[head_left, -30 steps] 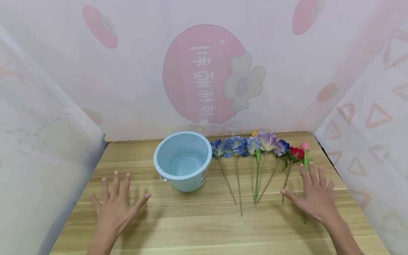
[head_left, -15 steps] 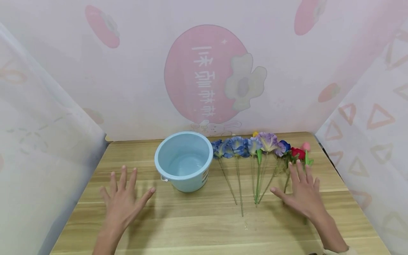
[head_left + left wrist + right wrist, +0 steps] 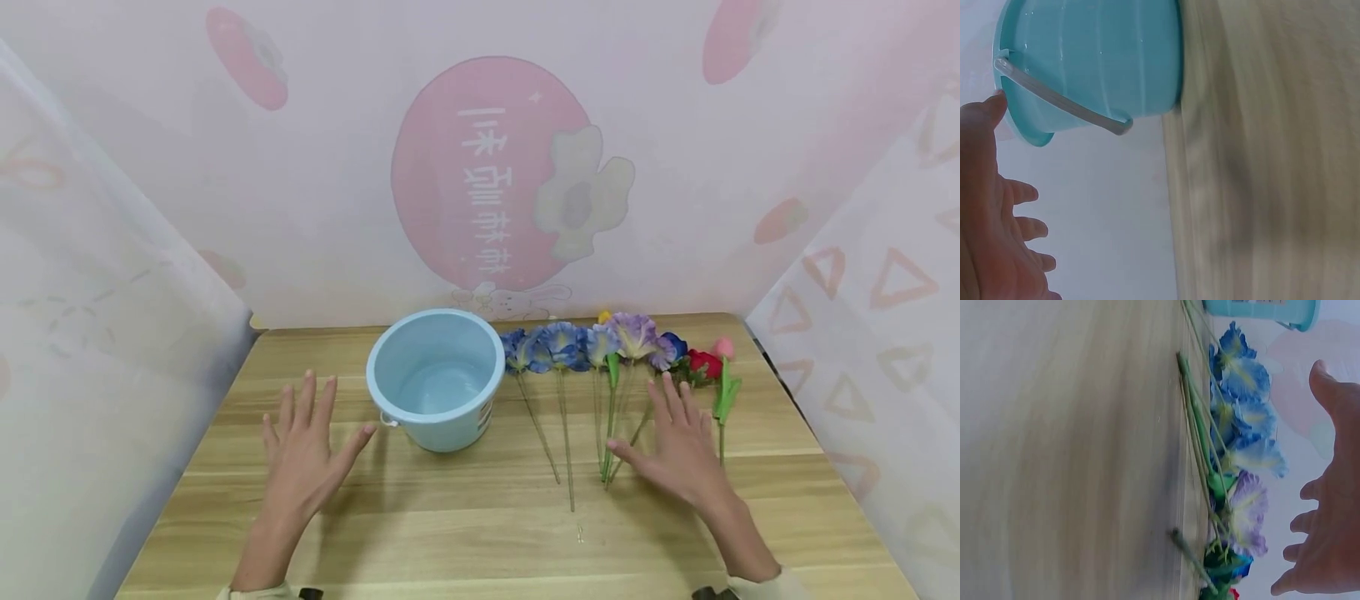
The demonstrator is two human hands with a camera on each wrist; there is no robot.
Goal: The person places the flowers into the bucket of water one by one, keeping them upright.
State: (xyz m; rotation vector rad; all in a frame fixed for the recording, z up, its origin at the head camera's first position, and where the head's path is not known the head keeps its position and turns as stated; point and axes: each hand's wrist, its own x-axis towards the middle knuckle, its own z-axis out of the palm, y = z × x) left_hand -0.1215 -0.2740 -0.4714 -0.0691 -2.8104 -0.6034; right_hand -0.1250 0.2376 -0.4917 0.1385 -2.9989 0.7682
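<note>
A light blue bucket (image 3: 442, 429) stands upright near the middle back of the table, its inside bare and its white handle (image 3: 1063, 102) hanging down on the side. To its left my left hand (image 3: 303, 462) hovers with spread fingers, holding nothing. My right hand (image 3: 684, 458) is spread above the stems on the right, palm down and holding nothing. Several artificial flowers lie in a row beside the bucket: blue irises (image 3: 561, 344), a purple iris (image 3: 632, 335), a red rose (image 3: 705, 363) and a pink tulip (image 3: 723, 347). Part of the rose's stem is hidden behind my right hand.
The wooden table (image 3: 450, 542) backs onto a pale printed cloth (image 3: 330, 208) with pink designs. More cloth rises along both sides. A yellow bloom (image 3: 604, 317) peeks out behind the purple iris at the table's back edge.
Both hands have shifted inward and slightly forward: the left toward the bucket, the right leftward across the stems. The pink tulip's stem is now less covered. Bucket and flowers stay in place.
</note>
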